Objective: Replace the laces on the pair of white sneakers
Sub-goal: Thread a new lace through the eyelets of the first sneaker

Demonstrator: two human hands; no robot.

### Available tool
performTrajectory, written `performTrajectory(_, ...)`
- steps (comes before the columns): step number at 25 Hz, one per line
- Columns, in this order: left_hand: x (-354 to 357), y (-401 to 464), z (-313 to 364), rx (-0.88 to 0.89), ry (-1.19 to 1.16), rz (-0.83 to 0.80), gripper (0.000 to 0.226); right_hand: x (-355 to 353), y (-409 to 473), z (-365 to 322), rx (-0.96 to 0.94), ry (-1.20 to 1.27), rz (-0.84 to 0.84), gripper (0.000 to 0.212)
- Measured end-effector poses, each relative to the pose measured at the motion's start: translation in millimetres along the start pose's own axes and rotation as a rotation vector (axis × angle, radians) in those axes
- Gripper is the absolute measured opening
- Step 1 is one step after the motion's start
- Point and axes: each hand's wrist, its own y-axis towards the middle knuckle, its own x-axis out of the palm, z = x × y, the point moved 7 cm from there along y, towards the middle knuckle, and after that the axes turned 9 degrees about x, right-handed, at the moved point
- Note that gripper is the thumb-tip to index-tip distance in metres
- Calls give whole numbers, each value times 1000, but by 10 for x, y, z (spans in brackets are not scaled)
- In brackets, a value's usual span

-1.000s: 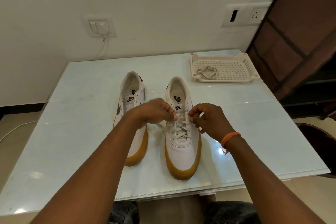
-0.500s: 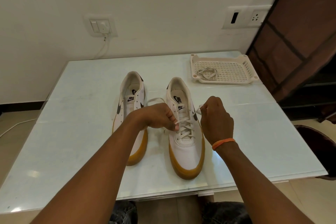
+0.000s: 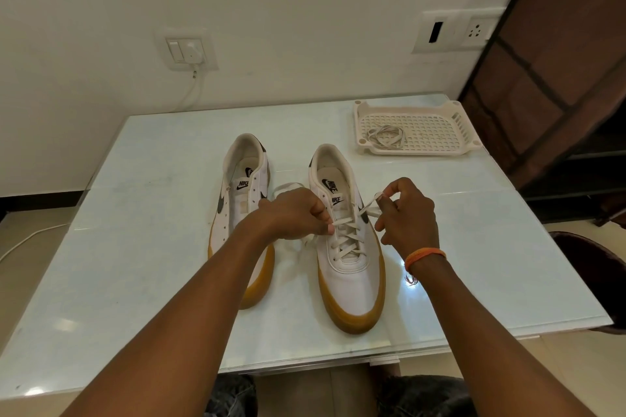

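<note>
Two white sneakers with gum soles stand side by side on the table, toes toward me. The right sneaker (image 3: 352, 281) carries a cream lace (image 3: 349, 237) threaded through its lower eyelets. My left hand (image 3: 291, 213) grips the lace's left end beside the eyelets, and a loop of it shows behind the knuckles. My right hand (image 3: 408, 213) pinches the right end, drawn up and out to the right. The left sneaker (image 3: 242, 189) has no lace and is partly hidden by my left forearm.
A white perforated plastic tray (image 3: 437, 127) at the table's back right holds a loose bundled lace (image 3: 386, 137). The pale glass table (image 3: 152, 247) ends near my knees. A dark shelf unit stands to the right, with a dark seat below it.
My right hand has pulled its lace end out to the right, away from the shoe. My left hand has shifted slightly left and keeps hold of the other end.
</note>
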Motion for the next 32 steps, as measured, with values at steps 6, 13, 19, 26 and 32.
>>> performTrajectory(6, 83, 23, 66, -100, 201, 38, 37, 21, 1, -50, 30, 214, -77, 4)
performTrajectory(13, -45, 39, -115, -164, -187, 288, 36, -188, 79, -8, 77, 156, 96, 7)
performTrajectory(19, -203, 50, 64, 44, -39, 472, 34, -92, 111, 49, 215, 284, -182, 11)
performTrajectory(26, -120, 91, 92, 62, 10, 393, 20, -182, 201, 142, 273, 457, -175, 10)
performTrajectory(32, -69, 57, 116, 33, -57, 360, 33, -257, 263, 234, 296, 513, -55, 8)
